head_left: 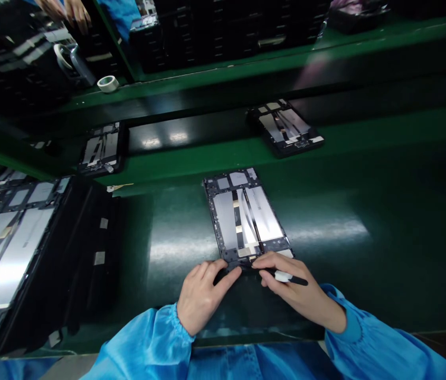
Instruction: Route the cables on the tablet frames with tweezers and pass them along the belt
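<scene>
An opened tablet (246, 216) lies back-up on the green table, showing silver battery cells and flat cables. My left hand (201, 295) rests at its near left corner, fingers bent and pressing on the bottom edge. My right hand (296, 287) is at the near right corner, fingers closed around a thin black tool with a white band (286, 276), its tip at the tablet's bottom edge. Both arms wear blue sleeves.
A stack of opened tablets (12, 248) in a black holder stands at the left. Two more tablets (102, 148) (286, 126) lie on the dark conveyor belt behind. A tape roll (107, 83) sits on the far ledge, near another person's hands (66, 13).
</scene>
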Demonstrator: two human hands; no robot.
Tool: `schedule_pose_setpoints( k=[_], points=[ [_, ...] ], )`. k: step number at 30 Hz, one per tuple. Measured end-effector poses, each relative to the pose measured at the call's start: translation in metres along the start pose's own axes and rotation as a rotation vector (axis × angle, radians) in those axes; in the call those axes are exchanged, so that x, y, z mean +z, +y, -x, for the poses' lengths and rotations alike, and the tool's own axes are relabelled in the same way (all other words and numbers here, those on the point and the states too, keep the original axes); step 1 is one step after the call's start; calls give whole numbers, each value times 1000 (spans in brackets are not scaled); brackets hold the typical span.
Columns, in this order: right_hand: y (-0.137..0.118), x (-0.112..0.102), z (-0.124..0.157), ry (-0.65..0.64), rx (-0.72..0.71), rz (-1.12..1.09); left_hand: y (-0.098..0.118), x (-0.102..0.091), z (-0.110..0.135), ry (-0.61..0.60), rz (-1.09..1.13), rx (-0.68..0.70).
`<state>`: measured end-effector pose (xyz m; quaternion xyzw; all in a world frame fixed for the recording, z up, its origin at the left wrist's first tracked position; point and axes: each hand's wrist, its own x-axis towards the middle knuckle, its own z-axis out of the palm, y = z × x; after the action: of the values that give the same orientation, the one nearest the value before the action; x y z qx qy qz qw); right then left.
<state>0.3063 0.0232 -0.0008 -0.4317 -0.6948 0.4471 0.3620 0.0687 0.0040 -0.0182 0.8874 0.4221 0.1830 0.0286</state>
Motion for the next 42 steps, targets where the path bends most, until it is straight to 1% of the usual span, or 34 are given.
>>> schedule_pose_setpoints(
  k=[4, 7, 10, 12, 15, 19, 22, 24, 27, 29, 31, 33, 36, 39, 42],
  points=[
    [5, -8, 1, 62, 83, 44, -2, 2, 1, 13, 0, 6],
    [10, -11, 3, 85, 140, 42, -4, 2, 1, 22, 3, 6],
    [13, -10, 6, 81, 187, -16, -8, 0, 1, 39, 23, 42],
    [13, -8, 7, 42, 194, -77, -11, -3, 3, 45, 44, 79],
    [7, -4, 6, -55, 130, -127, -14, -5, 5, 42, 53, 115],
    [-3, -2, -1, -143, 7, -66, -16, -4, 5, 54, 59, 112],
    [-7, -3, -4, -194, -27, -29, -16, -3, 3, 56, 65, 104],
    [-7, -3, -3, -205, 3, -28, -15, -4, 5, 56, 60, 96],
    [-4, -4, 5, -161, 141, -77, -7, -6, 11, 44, 76, 116],
    [0, -4, 11, -144, 238, -88, 1, -7, 15, 16, 118, 183],
    [3, -5, 15, -160, 288, -45, 9, -7, 18, -25, 136, 263],
    [4, -5, 16, -171, 290, 42, 14, -6, 18, -65, 116, 309],
    [1, -4, 12, -172, 254, 153, 15, -5, 15, -99, 90, 322],
    [-3, -1, 7, -211, 229, 187, 14, -4, 15, -109, 90, 314],
    [-2, 3, 6, -231, 235, 177, 14, -4, 16, -109, 102, 301]
  ],
)
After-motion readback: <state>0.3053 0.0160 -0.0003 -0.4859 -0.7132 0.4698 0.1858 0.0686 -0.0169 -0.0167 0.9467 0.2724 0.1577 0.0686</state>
